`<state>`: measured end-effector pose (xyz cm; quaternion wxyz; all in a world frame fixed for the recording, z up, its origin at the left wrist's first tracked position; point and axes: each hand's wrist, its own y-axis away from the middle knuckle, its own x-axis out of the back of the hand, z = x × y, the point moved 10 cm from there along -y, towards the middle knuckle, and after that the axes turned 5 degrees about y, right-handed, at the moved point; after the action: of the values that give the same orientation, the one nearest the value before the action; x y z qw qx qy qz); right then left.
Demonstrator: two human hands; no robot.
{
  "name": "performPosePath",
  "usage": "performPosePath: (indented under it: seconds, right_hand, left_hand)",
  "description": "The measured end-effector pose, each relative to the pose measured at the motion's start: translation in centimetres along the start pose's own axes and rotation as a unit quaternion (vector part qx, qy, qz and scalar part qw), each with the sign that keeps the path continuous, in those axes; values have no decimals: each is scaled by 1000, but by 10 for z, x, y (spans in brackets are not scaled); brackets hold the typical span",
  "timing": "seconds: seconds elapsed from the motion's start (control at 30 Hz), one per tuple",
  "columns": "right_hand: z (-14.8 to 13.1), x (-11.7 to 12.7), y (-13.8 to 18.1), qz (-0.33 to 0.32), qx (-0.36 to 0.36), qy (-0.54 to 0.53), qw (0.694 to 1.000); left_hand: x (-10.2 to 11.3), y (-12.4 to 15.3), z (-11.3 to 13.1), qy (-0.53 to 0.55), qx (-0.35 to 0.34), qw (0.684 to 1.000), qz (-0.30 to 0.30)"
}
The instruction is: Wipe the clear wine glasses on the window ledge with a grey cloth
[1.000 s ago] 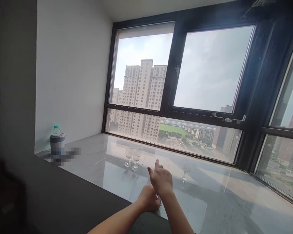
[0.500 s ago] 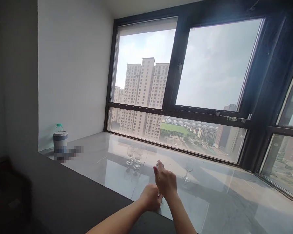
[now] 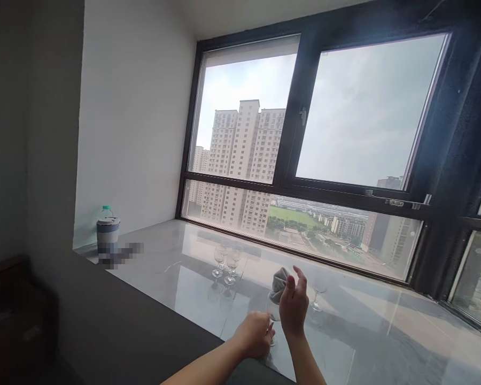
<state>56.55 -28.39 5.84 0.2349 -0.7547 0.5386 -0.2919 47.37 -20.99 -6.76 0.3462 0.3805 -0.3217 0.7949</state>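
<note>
A person's left grip closes around the stem of a clear stemmed glass above the near edge of a glossy windowsill. The fingers cover most of the stem, and whether the foot touches the sill is hard to make out. Just above the left grip, a grey cloth bunches at the mouth of the upright bowl; how far it reaches inside cannot be told. The right grip stands beside bowl and cloth, thumb against the fabric, one finger raised, the others hidden; how tightly it holds cannot be told. Both forearms run out of frame below.

Beyond the left grip and to its left, three stemmed glasses cluster upright, the rearmost partly masked by its neighbours. Another lone glass stands just right of the right grip, its rim faint against the glare. Far left of both grips, a lidded cup, contents concealed, partly hides a green-capped bottle behind; a pixelated patch obscures the cup's base.
</note>
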Motion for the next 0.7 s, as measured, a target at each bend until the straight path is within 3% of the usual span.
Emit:
performPosePath:
  seconds: [0.13, 0.27, 0.33, 0.47, 0.57, 0.7]
  right_hand:
    - [11, 33, -16, 84, -81, -11, 993]
    - [49, 48, -6, 78, -139, 46, 986]
    - [76, 40, 15, 44, -173, 79, 981]
    - [114, -2, 64, -71, -237, 87, 965]
    - [109, -28, 82, -111, -233, 75, 963]
    - [87, -46, 89, -153, -198, 47, 967]
  left_hand:
    - [0, -4, -15, 70, 28, 997, 24]
    - [4, -15, -42, 193, 81, 975, 73]
    - [7, -19, -54, 257, 99, 956, 101]
    - [7, -25, -68, 355, 109, 921, 121]
    - [6, -26, -70, 384, 100, 911, 116]
    - [6, -24, -64, 348, 86, 927, 112]
